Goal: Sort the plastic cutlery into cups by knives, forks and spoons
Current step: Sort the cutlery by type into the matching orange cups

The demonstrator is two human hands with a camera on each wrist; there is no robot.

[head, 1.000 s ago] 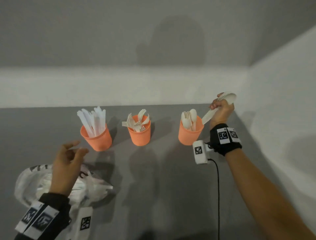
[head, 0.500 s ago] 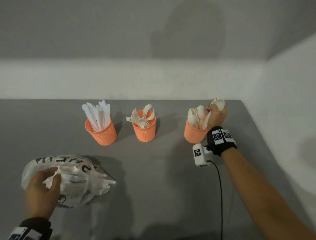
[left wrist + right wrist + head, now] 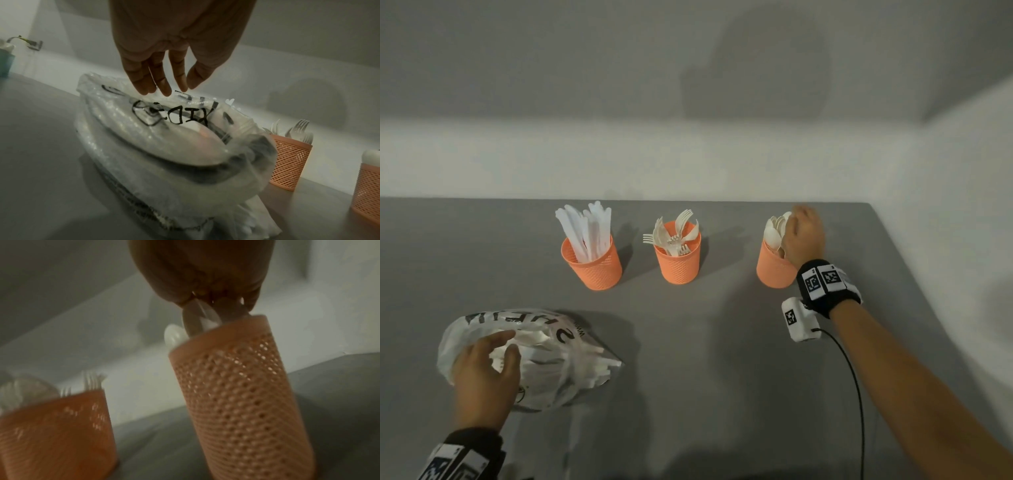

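Grey table (image 3: 722,359): right hand (image 3: 803,236) over spoon cup (image 3: 774,270), grip unclear.

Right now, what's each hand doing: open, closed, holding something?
Left hand: open, straight fingers touching the plastic bag.
Right hand: over the spoon cup; cannot tell whether it holds a spoon.

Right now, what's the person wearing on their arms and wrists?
Both forearms are bare. The right wrist band is black with white square code markers; a white camera block with its own marker hangs from it, trailing a black cable. The left wrist band is also black with markers.
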